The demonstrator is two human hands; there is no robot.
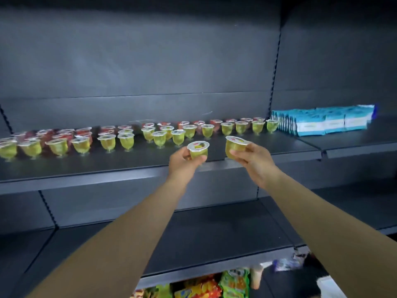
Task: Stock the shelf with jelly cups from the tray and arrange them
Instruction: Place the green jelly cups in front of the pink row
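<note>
Both hands gripping green cups: left hand (182, 160), right hand (253, 160); open shelf (268, 147) front lying just beyond, right nearer.

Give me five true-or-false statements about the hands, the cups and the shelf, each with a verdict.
1. Each hand holds a green cup. True: left hand holds the left cup, right hand the right cup.
2. The red cups stand in front of the green row. False: they stand behind.
3. Blue packets lie right of the cups. True.
4. The held cups have no lids. False: both are sealed.
5. The shelf in front of the hands is full. False: bare there.
</note>
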